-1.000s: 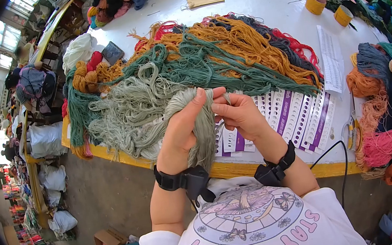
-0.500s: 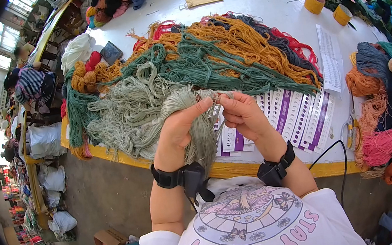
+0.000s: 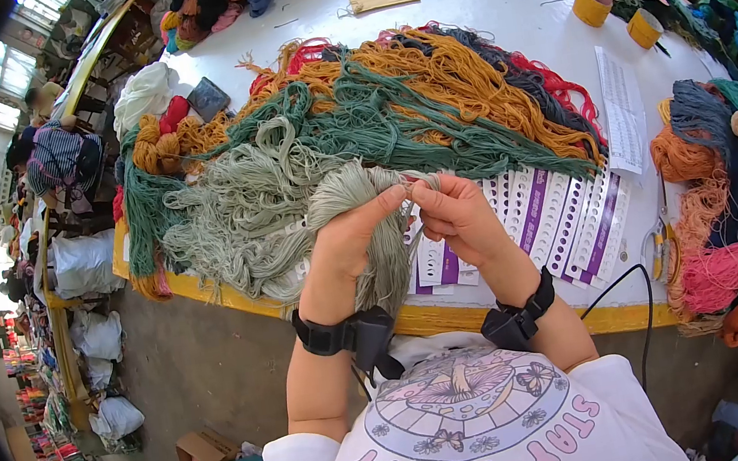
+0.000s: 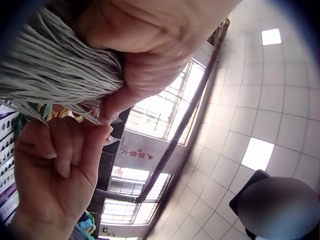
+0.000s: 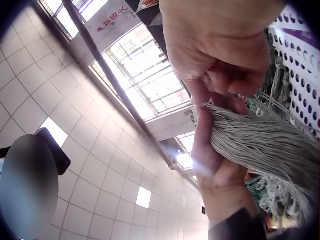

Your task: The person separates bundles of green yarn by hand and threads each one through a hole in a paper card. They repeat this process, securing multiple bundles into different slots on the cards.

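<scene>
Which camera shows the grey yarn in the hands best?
The head view: it fits nearly all the held grey yarn, though the left hand hides some. Both wrist views show it closer, but cut off at the edge.

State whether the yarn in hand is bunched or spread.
Bunched: the grey-green yarn hangs from the left hand in one thick bundle.

Shirt: white cotton-looking short-sleeved T-shirt (image 3: pixel 473 433)
Print: mushrooms, butterflies and small flowers in muted purple and pink, with a segmented ring
Lettering: pink, curved "STAY TRIPPY"
Left wrist: black fabric strap (image 3: pixel 316 334), boxy black plastic unit (image 3: pixel 370 336)
Right wrist: black fabric strap (image 3: pixel 542 295), matching black plastic unit (image 3: pixel 508 328)
Cable: thin black cord (image 3: pixel 650 295), seemingly from the right wrist's unit
</scene>
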Action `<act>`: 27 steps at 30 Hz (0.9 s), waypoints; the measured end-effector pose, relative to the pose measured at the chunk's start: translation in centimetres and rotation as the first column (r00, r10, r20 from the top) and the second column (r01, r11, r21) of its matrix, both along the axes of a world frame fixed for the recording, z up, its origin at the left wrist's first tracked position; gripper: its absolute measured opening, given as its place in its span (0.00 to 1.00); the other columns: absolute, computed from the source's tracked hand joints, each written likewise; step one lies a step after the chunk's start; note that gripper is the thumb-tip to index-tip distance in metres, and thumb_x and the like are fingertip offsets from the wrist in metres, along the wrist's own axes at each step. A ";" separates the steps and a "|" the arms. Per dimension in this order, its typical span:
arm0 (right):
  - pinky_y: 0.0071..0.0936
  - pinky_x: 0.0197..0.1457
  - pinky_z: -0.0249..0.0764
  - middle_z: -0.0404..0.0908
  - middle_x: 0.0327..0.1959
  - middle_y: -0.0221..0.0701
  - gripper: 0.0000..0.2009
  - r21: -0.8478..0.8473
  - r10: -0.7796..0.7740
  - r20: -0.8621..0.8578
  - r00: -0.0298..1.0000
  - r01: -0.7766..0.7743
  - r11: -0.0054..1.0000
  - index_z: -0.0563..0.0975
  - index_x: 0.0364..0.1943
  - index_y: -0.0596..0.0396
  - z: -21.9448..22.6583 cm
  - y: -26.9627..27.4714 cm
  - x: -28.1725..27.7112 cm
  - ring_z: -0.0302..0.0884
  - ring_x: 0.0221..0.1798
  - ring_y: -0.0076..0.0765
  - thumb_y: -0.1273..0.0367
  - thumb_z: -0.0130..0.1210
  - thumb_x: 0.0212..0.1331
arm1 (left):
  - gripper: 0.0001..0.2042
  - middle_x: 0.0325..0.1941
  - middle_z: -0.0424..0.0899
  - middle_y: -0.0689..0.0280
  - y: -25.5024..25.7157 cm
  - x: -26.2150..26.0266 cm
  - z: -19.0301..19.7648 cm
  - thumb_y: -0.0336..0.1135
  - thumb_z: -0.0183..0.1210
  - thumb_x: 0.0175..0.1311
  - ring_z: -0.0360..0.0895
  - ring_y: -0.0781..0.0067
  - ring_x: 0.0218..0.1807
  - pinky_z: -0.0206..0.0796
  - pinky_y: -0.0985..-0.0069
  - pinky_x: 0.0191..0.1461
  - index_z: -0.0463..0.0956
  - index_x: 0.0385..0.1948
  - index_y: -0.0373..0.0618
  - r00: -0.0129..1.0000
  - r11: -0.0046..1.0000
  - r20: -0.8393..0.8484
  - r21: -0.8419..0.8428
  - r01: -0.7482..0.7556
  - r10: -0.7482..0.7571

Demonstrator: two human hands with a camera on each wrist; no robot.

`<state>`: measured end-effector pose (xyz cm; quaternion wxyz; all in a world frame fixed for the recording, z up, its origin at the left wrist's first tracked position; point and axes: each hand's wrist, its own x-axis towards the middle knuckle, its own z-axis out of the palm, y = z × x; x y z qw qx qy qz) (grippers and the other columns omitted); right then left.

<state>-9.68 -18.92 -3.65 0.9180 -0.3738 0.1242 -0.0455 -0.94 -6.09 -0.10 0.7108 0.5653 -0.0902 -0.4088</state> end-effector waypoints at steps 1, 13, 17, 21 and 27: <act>0.12 0.18 0.53 0.68 0.16 0.19 0.08 0.012 0.006 0.007 1.000 -0.006 1.000 0.76 0.34 0.55 0.0 0.0 0.0 0.52 0.12 0.10 0.66 0.54 0.56 | 0.10 0.37 0.79 0.66 -0.1 -0.1 0.0 0.30 0.57 0.55 0.74 0.78 0.38 0.65 0.81 0.40 0.76 0.38 0.39 0.999 1.000 0.036 0.002 0.000 -0.001; 0.14 0.23 0.64 0.63 0.13 0.15 0.10 0.046 0.029 0.031 0.999 -0.030 0.998 0.76 0.34 0.56 -0.2 -0.2 0.0 0.51 0.12 0.10 0.63 0.52 0.57 | 0.10 0.36 0.79 0.64 0.5 0.8 -1.1 0.34 0.56 0.56 0.75 0.75 0.39 0.66 0.80 0.41 0.76 0.35 0.37 0.946 0.991 -0.321 -0.136 0.004 -0.048; 0.13 0.23 0.64 0.70 0.17 0.19 0.11 -0.273 -0.012 -0.077 0.997 -0.010 0.962 0.77 0.35 0.57 0.7 0.0 -0.1 0.59 0.14 0.11 0.63 0.53 0.56 | 0.10 0.36 0.79 0.64 0.3 0.7 -1.1 0.33 0.55 0.57 0.75 0.75 0.39 0.67 0.80 0.41 0.76 0.35 0.37 0.934 0.989 -0.354 -0.145 0.002 -0.054; 0.12 0.23 0.64 0.76 0.22 0.23 0.13 -0.496 -0.063 -0.049 0.997 0.031 0.868 0.78 0.36 0.57 0.0 0.3 0.1 0.70 0.22 0.14 0.62 0.55 0.53 | 0.10 0.37 0.78 0.64 0.0 0.2 -1.2 0.33 0.53 0.58 0.75 0.74 0.40 0.67 0.79 0.42 0.75 0.37 0.36 0.956 0.992 -0.292 -0.120 -0.033 -0.003; 0.11 0.22 0.62 0.74 0.22 0.21 0.09 0.109 -0.068 -0.089 0.994 0.077 0.991 0.78 0.31 0.55 -0.3 0.4 0.5 0.70 0.23 0.14 0.65 0.57 0.50 | 0.15 0.40 0.77 0.64 0.2 0.6 -1.0 0.39 0.51 0.61 0.74 0.75 0.41 0.66 0.79 0.44 0.74 0.41 0.36 0.928 0.982 -0.371 -0.187 -0.030 -0.042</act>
